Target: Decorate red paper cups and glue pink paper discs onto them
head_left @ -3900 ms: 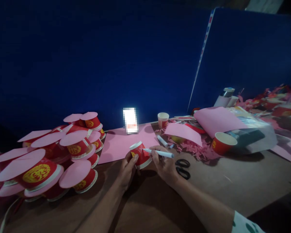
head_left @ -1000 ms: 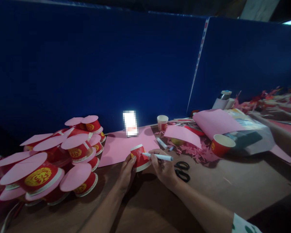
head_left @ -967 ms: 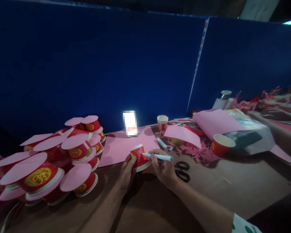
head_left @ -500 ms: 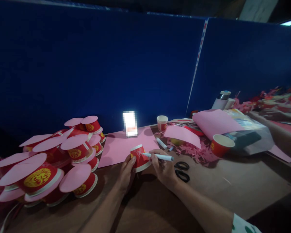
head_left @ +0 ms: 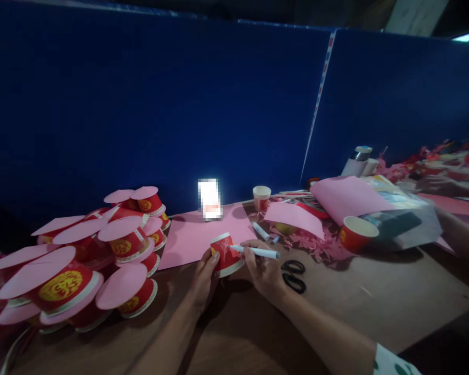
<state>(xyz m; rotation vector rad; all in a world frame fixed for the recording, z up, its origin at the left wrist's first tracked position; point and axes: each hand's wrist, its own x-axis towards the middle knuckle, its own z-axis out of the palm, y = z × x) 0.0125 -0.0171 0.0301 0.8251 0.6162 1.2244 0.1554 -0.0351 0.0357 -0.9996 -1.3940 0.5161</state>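
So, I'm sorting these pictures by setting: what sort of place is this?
Probably a craft workspace: red cups topped with pink discs stand on the table, pink paper shreds lie near black-handled scissors, and the right hand holds a marker at a tilted cup.

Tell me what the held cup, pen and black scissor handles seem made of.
Held cup: likely paper, smooth red with white edging and yellow print.
Pen: probably plastic, pale, smooth and straight.
Scissor handles: perhaps plastic, uniformly black; finish unclear in dim light.
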